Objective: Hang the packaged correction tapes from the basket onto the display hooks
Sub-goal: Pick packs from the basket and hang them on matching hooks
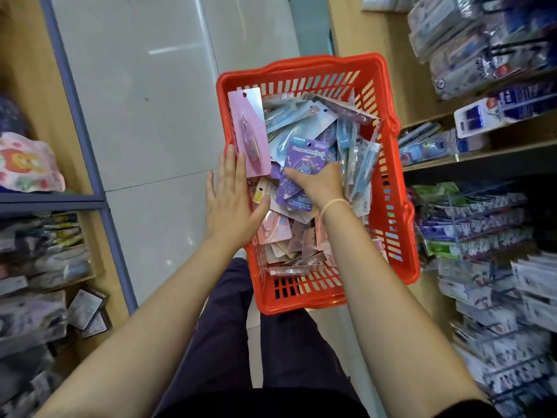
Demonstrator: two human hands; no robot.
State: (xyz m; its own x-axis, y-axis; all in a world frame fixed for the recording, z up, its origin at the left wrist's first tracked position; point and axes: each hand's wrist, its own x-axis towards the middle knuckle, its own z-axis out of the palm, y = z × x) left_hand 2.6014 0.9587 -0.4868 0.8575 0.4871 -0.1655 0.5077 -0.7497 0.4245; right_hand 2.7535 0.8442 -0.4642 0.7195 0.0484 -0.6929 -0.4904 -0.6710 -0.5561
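Observation:
A red plastic basket [388, 188] stands on the floor in front of me, heaped with several packaged correction tapes in pink, blue and purple. My right hand [319, 184] reaches into the middle of the heap and grips purple packs [304, 158]. My left hand [230, 194] lies flat with straight fingers over the basket's left rim, its fingers against a tall pink pack [250, 131] that leans upright on the left wall. Display hooks [470, 224] with hanging packs fill the shelving at the right.
Wooden shelves [452, 158] with packaged stationery line the right side. Another shelf unit [75, 203] with bags and packs stands at the left. A pale tiled floor [144, 116] runs between them. My dark trousers [256, 357] show below the basket.

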